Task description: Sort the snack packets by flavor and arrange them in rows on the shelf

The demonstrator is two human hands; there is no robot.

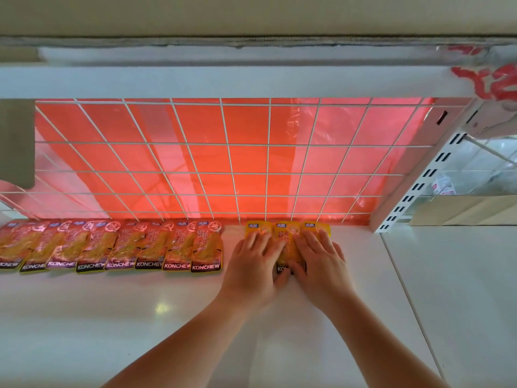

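Now my left fingers (260,239) and my right fingers (310,239) lie flat and spread out on the yellow packets (288,247). They press down and do not curl round anything. My left hand (253,259) and right hand (321,260) sit side by side, with the thumbs close together.

I think the packets are slippery and they overlap a little. If I push too hard or unevenly, one could slide over its neighbor or turn crooked. A sideways shove could send one toward the red packets (126,245) and mix the flavors.

I count three yellow packets, just right of the middle of the frame, at the back of the white shelf (140,317). Each one runs long from front to back. The small blue label ends point up the frame at the wire grid (223,158), and the dark ends point toward me. The red packets lie the same way in a row at the left, apart from the yellow ones.
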